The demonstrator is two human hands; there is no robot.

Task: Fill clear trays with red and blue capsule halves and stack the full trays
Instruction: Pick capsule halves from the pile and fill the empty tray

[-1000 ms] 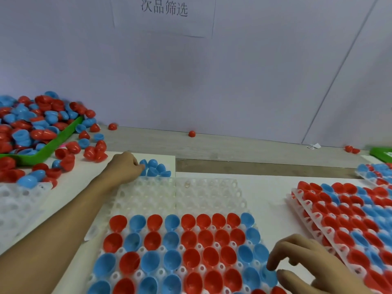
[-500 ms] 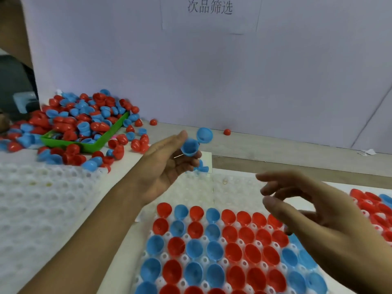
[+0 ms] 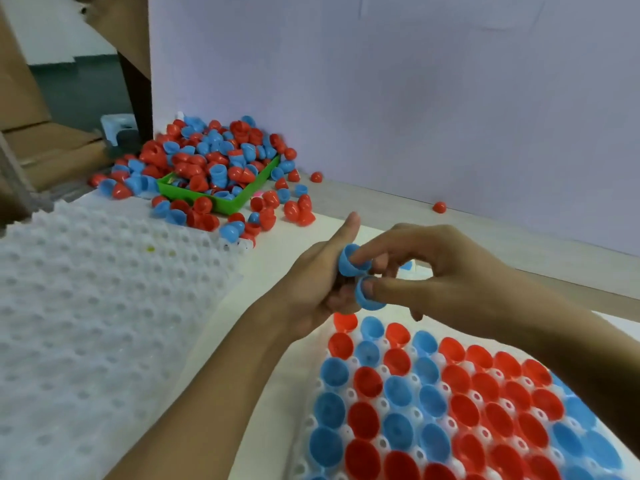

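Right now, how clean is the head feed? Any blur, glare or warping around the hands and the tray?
Head view: lighting soft and even, no hard shadows; left hand and right hand, with the blue capsule halves, slightly soft but readable; faint sheen on halves in the filled tray; wide-angle bowing curves the tray rows and stretches the empty white tray at the left edge.

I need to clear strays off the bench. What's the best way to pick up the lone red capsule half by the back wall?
The lone red capsule half lies apart from the pile, dome up as far as the view shows. Come straight down and pinch across its round sides. From above is best, because the wall close behind blocks the far side.
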